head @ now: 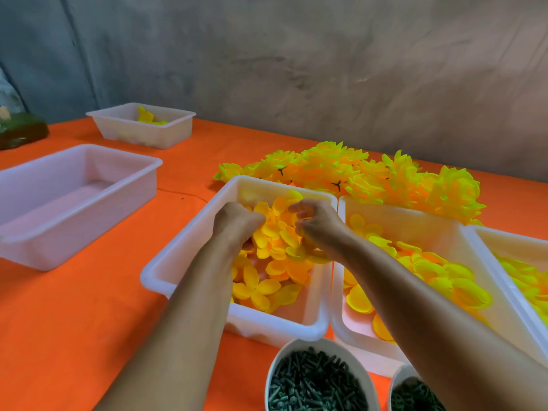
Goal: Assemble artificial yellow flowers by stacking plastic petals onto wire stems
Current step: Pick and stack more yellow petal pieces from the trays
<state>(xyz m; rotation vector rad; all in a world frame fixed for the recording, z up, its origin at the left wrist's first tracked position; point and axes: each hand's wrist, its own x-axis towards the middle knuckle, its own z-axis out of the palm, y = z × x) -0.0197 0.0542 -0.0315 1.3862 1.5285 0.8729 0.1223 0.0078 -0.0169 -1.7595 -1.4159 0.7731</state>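
Both hands work inside the middle white tray, among loose yellow petals. The left hand and right hand curl their fingers around petals. Best to separate a single petal cleanly; finished flowers lie at one o'clock.

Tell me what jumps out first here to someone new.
Both hands, left and right, dig into the yellow petals in the centre white tray on the orange table. Behind it lies a heap of finished yellow flowers; a bowl of dark green pegs sits nearest.
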